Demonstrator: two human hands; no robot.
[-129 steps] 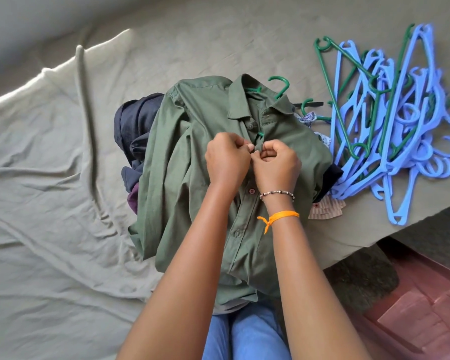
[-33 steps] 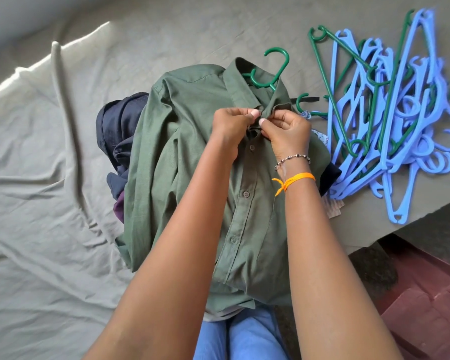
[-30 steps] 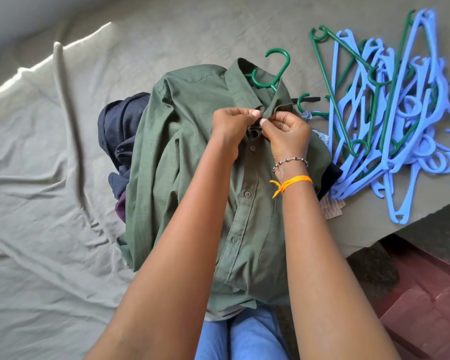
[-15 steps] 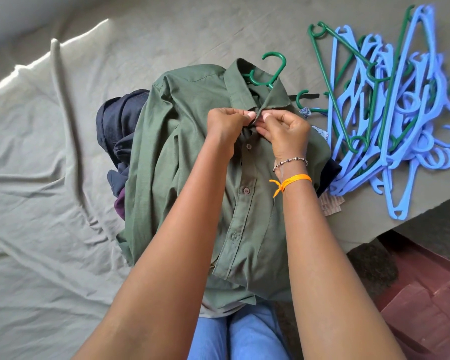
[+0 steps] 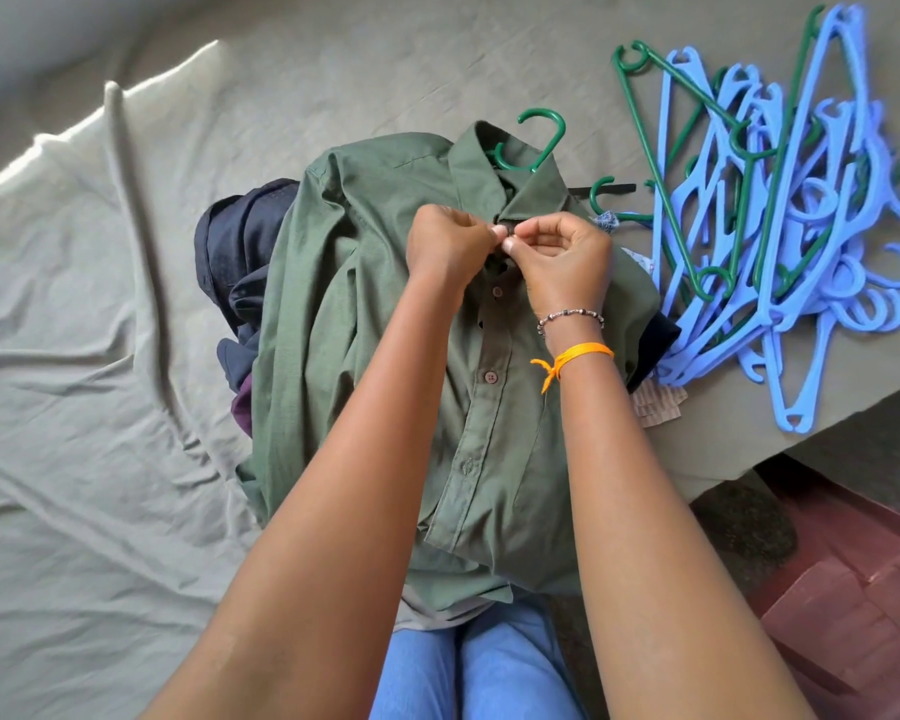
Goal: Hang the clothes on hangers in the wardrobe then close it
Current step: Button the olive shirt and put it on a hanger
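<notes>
A wrinkled pale sheet (image 5: 89,366) spreads far to the left of the green shirt (image 5: 344,314) and carries everything on the bed; just left of the shirt, and partly tucked beneath it, lies a bundle of dark navy clothes (image 5: 240,252) with a scrap of purple at its lower edge; the green shirt itself lies face up on top of this pile, collar away from the person, its button placket running down the middle toward blue-trousered knees (image 5: 468,662); the left hand (image 5: 445,241) sits at the shirt's neck, fingers curled and pinching the left edge of the placket just under the collar; the right hand (image 5: 562,257) meets it from the other side, thumb and forefinger pinching the right edge of the same spot, so the fingertips of both hands touch at the top button; a beaded bracelet and an orange thread (image 5: 567,358) circle the right wrist; the hook of a green hanger (image 5: 539,137) sticks out of the shirt's collar, beyond the hands; well to the right of the shirt a tangled heap of blue and green hangers (image 5: 780,220) lies on the sheet; below that heap, right of the shirt's hem, a reddish-brown surface (image 5: 853,589) shows past the bed's edge.
</notes>
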